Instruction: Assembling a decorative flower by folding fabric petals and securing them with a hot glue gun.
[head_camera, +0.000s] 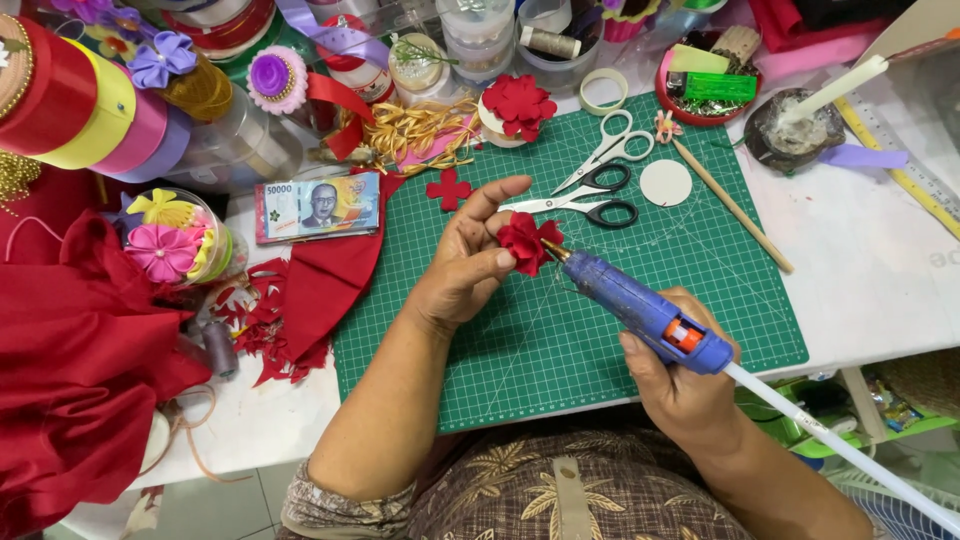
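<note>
My left hand (468, 262) pinches a small red felt flower (527, 241) above the green cutting mat (560, 350). My right hand (678, 382) grips a blue glue gun (640, 305) with an orange trigger; its nozzle touches the flower's right side. A white glue stick (830, 440) sticks out behind the gun toward the lower right.
Two pairs of scissors (600, 170), a white disc (665, 183), a wooden stick (735, 207), a red felt cross (449, 188) and a finished red flower (517, 104) lie at the mat's far edge. Banknotes (318, 206), red cloth (80, 340), ribbon spools (90, 100) and jars crowd the left and back.
</note>
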